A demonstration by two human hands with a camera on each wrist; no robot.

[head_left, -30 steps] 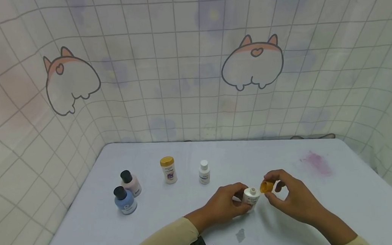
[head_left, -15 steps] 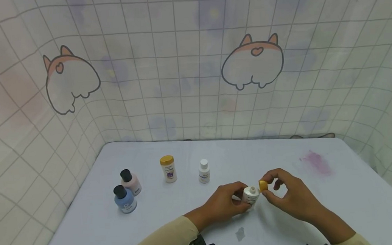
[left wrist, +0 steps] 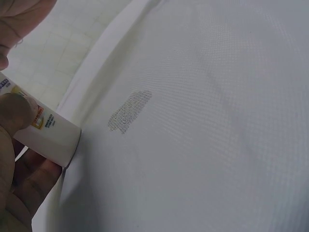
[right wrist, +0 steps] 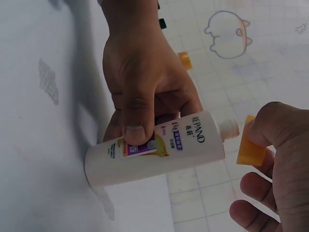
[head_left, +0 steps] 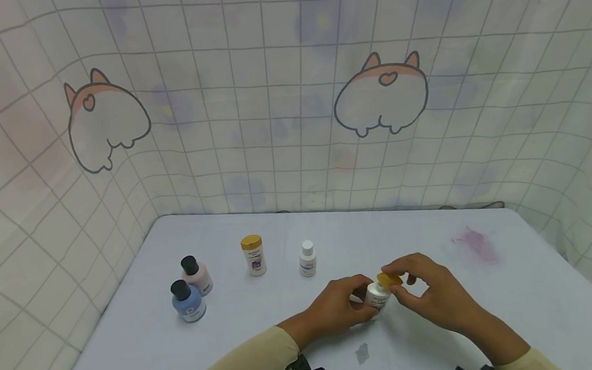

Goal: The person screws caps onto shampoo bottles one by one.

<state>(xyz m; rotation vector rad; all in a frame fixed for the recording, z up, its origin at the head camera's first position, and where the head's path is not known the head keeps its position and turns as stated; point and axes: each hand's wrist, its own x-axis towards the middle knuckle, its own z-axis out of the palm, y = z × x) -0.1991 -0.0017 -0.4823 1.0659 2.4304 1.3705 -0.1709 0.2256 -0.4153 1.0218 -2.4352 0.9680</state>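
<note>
My left hand [head_left: 339, 302] grips a white bottle [head_left: 377, 296] around its body, standing on the table. In the right wrist view the white bottle [right wrist: 159, 150] shows a printed label and a bare threaded neck. An orange-yellow cap [right wrist: 252, 145] is pinched between thumb and fingers of my right hand [right wrist: 285, 145], a small gap from the neck. From the head view, the cap [head_left: 388, 280] overlaps the bottle's top, with my right hand [head_left: 432, 290] to its right. The left wrist view shows the bottle's lower part [left wrist: 58, 140] with the left thumb pressed on its label.
A white bottle with a gold cap [head_left: 254, 256] and a small white bottle [head_left: 308, 260] stand further back. At left are a blue bottle [head_left: 190, 305] and a pink bottle [head_left: 198, 278], both black-capped. The white table [head_left: 287, 357] has a pink stain [head_left: 478, 245] at right.
My right hand has moved left with the cap, turning it from open side toward the viewer to over the bottle's neck. The left hand and bottle have stayed in place.
</note>
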